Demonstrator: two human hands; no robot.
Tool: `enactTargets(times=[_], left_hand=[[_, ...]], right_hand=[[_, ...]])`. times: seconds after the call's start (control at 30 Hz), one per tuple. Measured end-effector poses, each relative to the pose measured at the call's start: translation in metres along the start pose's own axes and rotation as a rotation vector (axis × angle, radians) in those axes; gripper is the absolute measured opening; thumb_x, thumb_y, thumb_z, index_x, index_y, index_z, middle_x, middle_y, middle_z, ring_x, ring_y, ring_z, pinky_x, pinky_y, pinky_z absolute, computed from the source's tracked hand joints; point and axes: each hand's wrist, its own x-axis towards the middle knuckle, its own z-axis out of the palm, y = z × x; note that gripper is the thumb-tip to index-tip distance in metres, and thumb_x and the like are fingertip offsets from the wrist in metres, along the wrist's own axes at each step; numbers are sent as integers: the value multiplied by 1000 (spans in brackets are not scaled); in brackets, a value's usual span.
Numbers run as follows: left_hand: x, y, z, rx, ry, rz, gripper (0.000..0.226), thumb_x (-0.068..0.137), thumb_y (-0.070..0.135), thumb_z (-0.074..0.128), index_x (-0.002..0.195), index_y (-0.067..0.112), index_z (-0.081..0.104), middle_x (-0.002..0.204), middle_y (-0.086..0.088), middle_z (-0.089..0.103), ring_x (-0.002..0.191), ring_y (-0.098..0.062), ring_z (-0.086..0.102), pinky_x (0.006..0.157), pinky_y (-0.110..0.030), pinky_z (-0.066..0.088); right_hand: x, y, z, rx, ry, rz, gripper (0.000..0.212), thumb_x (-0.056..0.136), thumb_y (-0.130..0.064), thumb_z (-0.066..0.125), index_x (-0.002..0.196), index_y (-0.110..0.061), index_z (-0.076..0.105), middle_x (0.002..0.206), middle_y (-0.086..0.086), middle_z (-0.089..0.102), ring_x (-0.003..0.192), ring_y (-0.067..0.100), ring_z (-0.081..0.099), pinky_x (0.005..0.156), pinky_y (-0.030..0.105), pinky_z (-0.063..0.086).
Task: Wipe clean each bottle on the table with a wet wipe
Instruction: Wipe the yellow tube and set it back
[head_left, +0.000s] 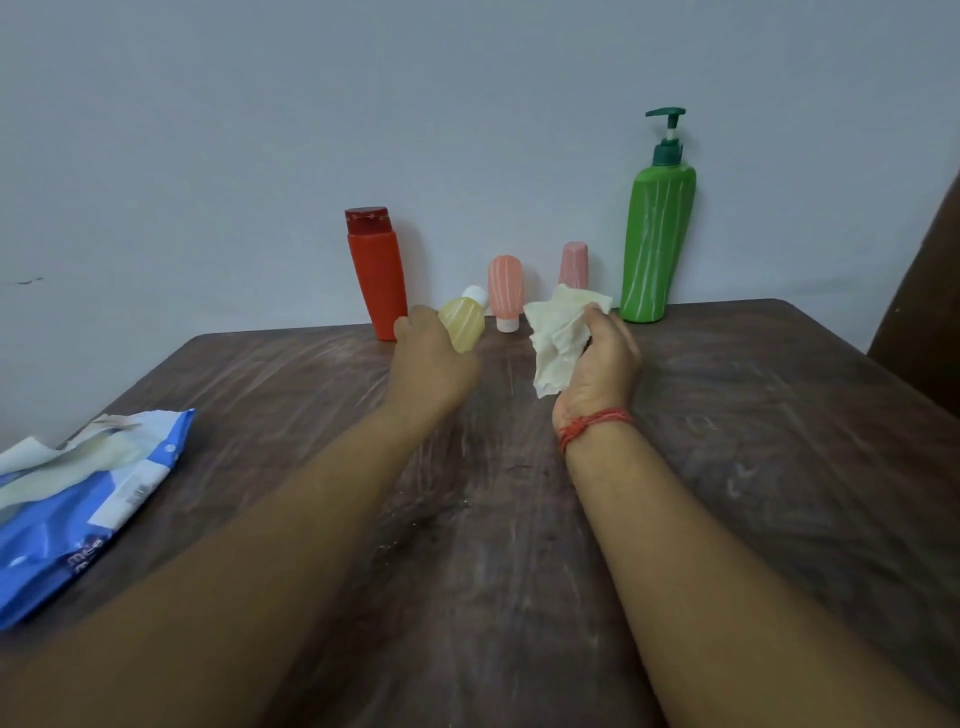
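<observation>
- Left hand (428, 358) grips small yellow bottle (464, 322), fingers curled round it, white cap tilted away, at bench (727, 441) rear
- Right hand (602, 358) holds crumpled wet wipe (558, 332), fingers clamped on it
- Red bottle (378, 275), orange tube (505, 291), pink tube (574, 262), green pump bottle (657, 234) upright along the wall
- Blue wipes pack (78, 509) near left, well apart

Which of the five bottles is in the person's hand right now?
The small yellow bottle with the white cap, gripped by the left hand. The red, orange, pink and green pump bottles all stand untouched along the wall.
</observation>
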Motion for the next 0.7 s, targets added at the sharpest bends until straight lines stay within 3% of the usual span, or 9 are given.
enactTargets(times=[0.13,0.23,0.33,0.53,0.7], left_hand=[[-59,5,-24,-387,-3,-71,51,86,17,72,124,22,38,108,-2,53,89,-20,63,57,-25,47],[-90,7,-33,-583,-39,-198,53,87,15,73,124,27,36,103,2,56,78,-12,65,63,-29,58],[-109,3,-33,-770,-104,-263,51,88,9,74,119,27,39,106,-11,62,64,-16,68,69,-41,64],[-125,-2,-29,-774,-182,-234,54,87,12,75,122,30,38,115,-11,57,65,-18,68,74,-44,64],[-126,-4,-25,-773,-243,-167,55,89,10,74,123,33,37,115,-4,55,70,-19,69,77,-41,63]], right_hand=[[-14,-3,0,-80,-56,-35,18,93,0,57,82,-8,69,59,-6,68,54,6,64,48,18,47],[-33,-8,2,-194,-112,-121,18,94,-6,59,83,-12,72,70,-3,71,67,12,67,59,25,52],[-56,-15,-2,-300,-194,-146,22,96,-9,58,82,-17,73,76,-1,72,73,14,68,64,28,53],[-72,-33,-41,-462,-405,-51,24,100,-7,50,104,-12,73,105,14,75,103,31,70,94,48,55],[-79,-42,-65,-400,-520,38,45,95,11,33,130,-1,59,118,17,70,114,32,65,100,46,52]])
